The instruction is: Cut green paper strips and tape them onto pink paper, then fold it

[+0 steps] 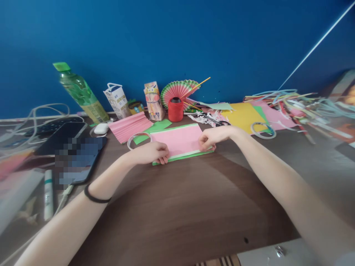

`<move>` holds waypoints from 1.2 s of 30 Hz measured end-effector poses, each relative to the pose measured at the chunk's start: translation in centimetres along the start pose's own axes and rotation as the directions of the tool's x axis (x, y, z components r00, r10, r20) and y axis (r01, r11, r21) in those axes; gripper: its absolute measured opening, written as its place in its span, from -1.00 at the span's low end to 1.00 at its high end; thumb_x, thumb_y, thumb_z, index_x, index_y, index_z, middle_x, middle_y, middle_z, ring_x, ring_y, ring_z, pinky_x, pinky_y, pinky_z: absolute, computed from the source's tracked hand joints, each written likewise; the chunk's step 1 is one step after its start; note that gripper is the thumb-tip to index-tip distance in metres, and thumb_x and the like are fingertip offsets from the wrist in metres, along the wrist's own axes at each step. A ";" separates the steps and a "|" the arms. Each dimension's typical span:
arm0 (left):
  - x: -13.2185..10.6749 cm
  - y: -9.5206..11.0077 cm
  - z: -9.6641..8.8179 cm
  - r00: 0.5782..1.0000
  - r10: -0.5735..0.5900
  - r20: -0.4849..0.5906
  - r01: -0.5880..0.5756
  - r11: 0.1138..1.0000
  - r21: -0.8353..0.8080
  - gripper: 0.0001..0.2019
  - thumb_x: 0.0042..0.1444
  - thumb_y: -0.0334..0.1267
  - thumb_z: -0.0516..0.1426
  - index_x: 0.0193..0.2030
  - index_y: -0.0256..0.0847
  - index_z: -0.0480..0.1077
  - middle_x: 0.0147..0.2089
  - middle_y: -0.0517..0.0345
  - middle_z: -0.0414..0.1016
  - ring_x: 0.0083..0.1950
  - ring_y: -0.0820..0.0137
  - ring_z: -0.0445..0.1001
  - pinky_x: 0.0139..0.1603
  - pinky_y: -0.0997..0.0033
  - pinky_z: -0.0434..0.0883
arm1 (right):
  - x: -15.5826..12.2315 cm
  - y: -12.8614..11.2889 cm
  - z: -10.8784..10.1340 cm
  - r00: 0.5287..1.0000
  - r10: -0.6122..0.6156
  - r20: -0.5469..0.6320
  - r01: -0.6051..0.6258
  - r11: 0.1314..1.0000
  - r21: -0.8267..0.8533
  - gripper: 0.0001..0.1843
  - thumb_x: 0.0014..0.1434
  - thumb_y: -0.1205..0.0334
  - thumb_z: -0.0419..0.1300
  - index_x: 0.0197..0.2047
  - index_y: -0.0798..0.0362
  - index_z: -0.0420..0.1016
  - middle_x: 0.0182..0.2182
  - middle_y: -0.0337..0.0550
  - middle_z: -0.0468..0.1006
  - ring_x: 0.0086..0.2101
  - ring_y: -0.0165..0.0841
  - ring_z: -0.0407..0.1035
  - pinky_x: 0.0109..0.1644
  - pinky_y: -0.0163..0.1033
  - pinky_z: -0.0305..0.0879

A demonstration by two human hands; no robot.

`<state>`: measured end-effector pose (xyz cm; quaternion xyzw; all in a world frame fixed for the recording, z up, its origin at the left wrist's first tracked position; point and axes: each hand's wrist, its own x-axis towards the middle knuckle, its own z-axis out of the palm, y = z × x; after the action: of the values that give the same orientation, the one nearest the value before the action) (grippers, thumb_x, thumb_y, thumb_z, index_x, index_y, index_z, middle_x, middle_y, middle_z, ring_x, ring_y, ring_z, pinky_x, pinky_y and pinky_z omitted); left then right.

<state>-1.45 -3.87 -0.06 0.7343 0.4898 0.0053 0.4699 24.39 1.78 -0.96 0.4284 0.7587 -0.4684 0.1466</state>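
Observation:
A pink paper sheet [180, 141] lies on the dark table, with white strips along its long sides and green paper showing beneath its near edge. My left hand [152, 152] pinches the near left corner, fingers curled over the edge. At the right end, my right hand [213, 138] is closed on the near corner, thumb and fingers pressed together. Just behind my left hand, a roll of tape [139, 135] rests on a green paper piece [163, 126]. Beyond it sits a pleated pink paper [130, 127].
Along the blue wall stand a green bottle [83, 94], cartons, a red thread spool [175, 111] and a folded paper fan [177, 90]. Paper scraps, yellow paper [244, 115] and another tape roll [263, 130] lie right. A phone [85, 159] and marker [48, 194] are left.

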 end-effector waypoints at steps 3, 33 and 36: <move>0.1 0.0 0.0 1.000 -0.006 0.006 0.006 1.000 -0.004 -0.90 0.00 -0.28 -0.01 -0.41 -0.26 0.25 -0.35 0.06 0.49 -0.35 0.46 0.45 -0.32 0.47 0.38 | 0.0 -0.1 0.0 1.000 0.008 -0.005 -0.008 1.000 -0.001 -0.63 -0.13 -0.06 0.23 -0.48 0.11 0.33 -0.55 -0.27 0.35 -0.51 -0.48 0.28 -0.40 -0.34 0.25; 1.7 -2.0 2.6 0.825 0.563 -0.040 -0.454 0.704 0.546 -0.56 0.26 -0.22 -0.24 0.25 -0.17 0.07 0.32 0.10 0.05 0.33 0.39 -0.05 0.29 0.34 -0.07 | 0.2 -0.2 0.2 0.997 0.049 -0.057 -0.052 0.997 -0.064 -0.63 -0.18 -0.05 0.23 -0.53 0.12 0.32 -0.61 -0.29 0.32 -0.56 -0.51 0.23 -0.45 -0.36 0.20; 1.9 -2.6 3.1 0.852 0.523 -0.007 -0.405 0.668 0.625 -0.48 0.25 -0.06 -0.25 0.32 -0.12 -0.14 0.38 0.14 -0.16 0.38 0.33 -0.24 0.32 0.22 -0.22 | 0.1 -0.4 0.2 0.998 0.041 -0.050 -0.044 0.998 -0.051 -0.63 -0.16 -0.05 0.23 -0.54 0.11 0.30 -0.63 -0.31 0.30 -0.58 -0.52 0.21 -0.46 -0.37 0.18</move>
<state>-0.85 -4.45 -4.47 0.9410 0.3028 0.0377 0.1466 24.04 1.58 -0.88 0.4519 0.7647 -0.4346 0.1489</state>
